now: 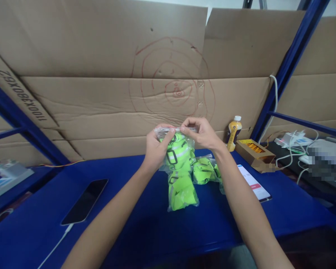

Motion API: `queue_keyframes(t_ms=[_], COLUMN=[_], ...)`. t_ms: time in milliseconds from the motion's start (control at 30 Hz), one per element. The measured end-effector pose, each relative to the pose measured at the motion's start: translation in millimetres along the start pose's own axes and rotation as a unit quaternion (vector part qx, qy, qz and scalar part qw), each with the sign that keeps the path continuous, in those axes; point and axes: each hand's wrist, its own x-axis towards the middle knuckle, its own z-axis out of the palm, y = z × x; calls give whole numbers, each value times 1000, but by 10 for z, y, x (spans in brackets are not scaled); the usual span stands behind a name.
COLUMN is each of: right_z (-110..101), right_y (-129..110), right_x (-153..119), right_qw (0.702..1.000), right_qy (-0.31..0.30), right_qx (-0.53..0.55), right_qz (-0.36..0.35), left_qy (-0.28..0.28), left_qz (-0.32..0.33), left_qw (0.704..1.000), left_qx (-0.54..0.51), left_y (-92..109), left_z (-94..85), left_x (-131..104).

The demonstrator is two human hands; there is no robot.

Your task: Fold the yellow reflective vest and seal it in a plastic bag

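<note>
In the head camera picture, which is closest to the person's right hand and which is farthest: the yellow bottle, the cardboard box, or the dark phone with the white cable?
From the right hand:
1. The yellow plastic bottle with a white cap, just to its right against the cardboard wall.
2. The open brown cardboard box with yellow contents, farther right on the blue table.
3. The dark flat phone on a white cable, far off on the left side.

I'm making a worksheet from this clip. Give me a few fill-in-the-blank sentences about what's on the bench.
Both hands, left hand and right hand, pinch the top edge of a clear ____ holding a neon green vest.
The dark phone lies on the ____ shelf.
The bottle with the white cap stands before the ____ wall.

Missing words: bag; blue; cardboard
</note>
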Motion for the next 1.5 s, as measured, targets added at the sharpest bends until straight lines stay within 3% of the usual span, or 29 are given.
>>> queue_keyframes(t_ms=[133,367,600,767,867,1000,1167,1367,1500], right_z=[18,-56,-14,-57,-42,12,32,50,62], right_y=[-32,-29,10,-29,-11,-2,-3,71,66], right_x=[3,-46,-9,-66,-55,-35,-48,-24,-32], right_qw=[1000,998,999,995,995,994,992,991,991], right_qy=[21,-52,9,-62,-46,-18,-39,-16,-54], right_qx=[-16,-22,-32,-81,-86,-98,-118,-123,-125], right_qz=[-1,12,-9,7,-24,-39,-36,-48,-21], left_qy=[49,-20,32,10,-1,32,25,0,-5], left_qz=[-5,31,0,39,66,78,88,66,88], left_qw=[998,998,998,999,996,994,990,995,989], left_qx=[-33,46,-56,16,53,71,108,76,119], left_y=[-27,-68,-51,-47,-32,-1,-18,-77,-96], left_z=[31,-38,98,78,80,85,52,47,41], left_x=[-8,-27,-65,-99,-103,-103,-103,-70,-76])
